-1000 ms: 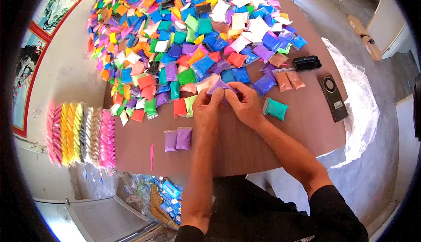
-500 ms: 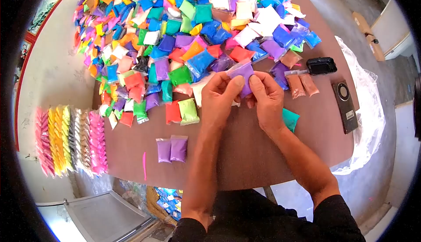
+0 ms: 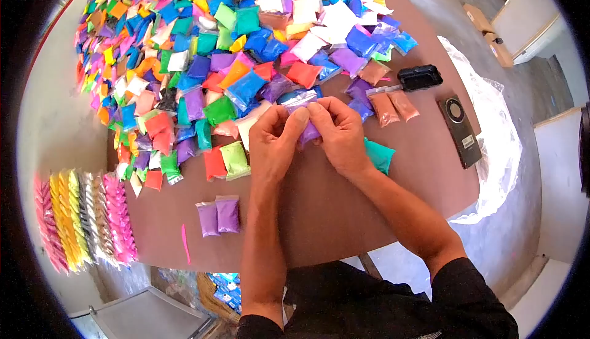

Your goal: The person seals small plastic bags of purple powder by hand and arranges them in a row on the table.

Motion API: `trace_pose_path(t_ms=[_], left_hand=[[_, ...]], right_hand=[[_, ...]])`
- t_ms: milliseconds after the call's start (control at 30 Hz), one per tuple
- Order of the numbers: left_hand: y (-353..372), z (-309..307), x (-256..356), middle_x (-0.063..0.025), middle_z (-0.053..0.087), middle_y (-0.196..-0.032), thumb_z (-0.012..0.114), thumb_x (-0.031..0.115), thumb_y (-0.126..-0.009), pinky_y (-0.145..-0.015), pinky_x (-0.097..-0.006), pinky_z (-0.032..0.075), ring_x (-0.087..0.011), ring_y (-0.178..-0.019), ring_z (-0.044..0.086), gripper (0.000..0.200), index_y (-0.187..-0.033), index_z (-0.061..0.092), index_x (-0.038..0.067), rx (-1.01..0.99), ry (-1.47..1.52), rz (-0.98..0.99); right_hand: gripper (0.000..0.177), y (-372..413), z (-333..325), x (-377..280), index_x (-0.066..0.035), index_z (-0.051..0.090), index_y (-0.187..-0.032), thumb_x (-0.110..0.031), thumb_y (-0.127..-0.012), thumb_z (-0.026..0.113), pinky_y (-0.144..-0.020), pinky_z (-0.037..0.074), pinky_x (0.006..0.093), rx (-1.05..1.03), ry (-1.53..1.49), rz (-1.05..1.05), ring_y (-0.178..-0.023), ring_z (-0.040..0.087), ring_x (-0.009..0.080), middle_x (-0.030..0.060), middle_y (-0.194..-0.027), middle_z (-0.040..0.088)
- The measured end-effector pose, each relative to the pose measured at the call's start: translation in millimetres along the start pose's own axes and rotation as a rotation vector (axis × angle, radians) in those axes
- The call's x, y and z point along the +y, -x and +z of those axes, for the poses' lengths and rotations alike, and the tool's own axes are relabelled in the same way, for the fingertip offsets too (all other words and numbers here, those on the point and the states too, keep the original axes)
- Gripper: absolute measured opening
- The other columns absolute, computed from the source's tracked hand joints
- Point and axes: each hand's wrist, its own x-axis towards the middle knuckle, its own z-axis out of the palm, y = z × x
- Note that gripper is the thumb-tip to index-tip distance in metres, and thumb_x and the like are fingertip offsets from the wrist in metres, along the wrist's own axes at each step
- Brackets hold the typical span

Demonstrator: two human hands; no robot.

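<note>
One purple bag is pinched tight in my left hand and right hand. Squeezing too hard could pop it.

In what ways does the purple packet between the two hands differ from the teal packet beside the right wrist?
The purple packet is pinched between the left hand and right hand; the teal packet lies on the table. The hands cover much of the purple packet, while the teal packet is mostly visible. One is purple, the other blue-green. Both are packets showing a single main colour.
</note>
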Motion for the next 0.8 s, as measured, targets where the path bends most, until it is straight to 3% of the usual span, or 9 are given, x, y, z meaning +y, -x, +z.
trace_pose_path(t_ms=[167, 367, 533, 800], left_hand=[[2.9, 3.8, -2.3, 0.007, 0.048, -0.065, 0.072, 0.028, -0.097, -0.051, -0.0223, 0.029, -0.0021, -0.06, 0.043, 0.038, -0.071, 0.053, 0.007, 0.016, -0.174, -0.069], [2.1, 0.4, -11.0, 0.0074, 0.04, -0.067, 0.069, 0.029, -0.1, -0.052, -0.0259, 0.025, -0.0035, -0.063, 0.034, 0.042, -0.071, 0.048, 0.007, 0.001, -0.079, 0.074], [0.8, -3.3, -9.3, 0.0072, 0.037, -0.068, 0.068, 0.028, -0.101, -0.053, -0.0262, 0.025, -0.0038, -0.064, 0.032, 0.043, -0.07, 0.046, 0.007, -0.017, -0.093, 0.203], [6.6, -1.0, -0.5, 0.006, 0.043, -0.061, 0.068, 0.028, -0.1, -0.049, -0.0246, 0.028, -0.003, -0.059, 0.039, 0.045, -0.067, 0.05, 0.005, 0.007, -0.246, 0.063]], right_hand=[[0.019, 5.5, 6.2, -6.2, 0.0, 0.067, -0.097, -0.018, -0.103, 0.062, -0.059, 0.041, 0.0211, 0.08, 0.081, -0.134, -0.071, 0.049, 0.0012, -0.0054, -0.08, 0.06], [0.024, -0.9, 6.3, 8.4, -0.002, 0.065, -0.094, -0.021, -0.106, 0.057, -0.057, 0.039, 0.0213, 0.025, 0.044, -0.212, -0.069, 0.047, 0.0011, -0.0067, -0.078, 0.055], [0.027, 5.9, 10.1, -0.7, -0.004, 0.064, -0.091, -0.024, -0.107, 0.056, -0.056, 0.036, 0.022, -0.031, -0.09, -0.071, -0.068, 0.044, 0.0011, -0.008, -0.076, 0.052], [0.031, 4.5, 8.4, 5.4, -0.002, 0.062, -0.089, -0.026, -0.107, 0.056, -0.055, 0.035, 0.0244, 0.068, 0.146, -0.193, -0.067, 0.041, 0.0028, -0.0069, -0.074, 0.05]])
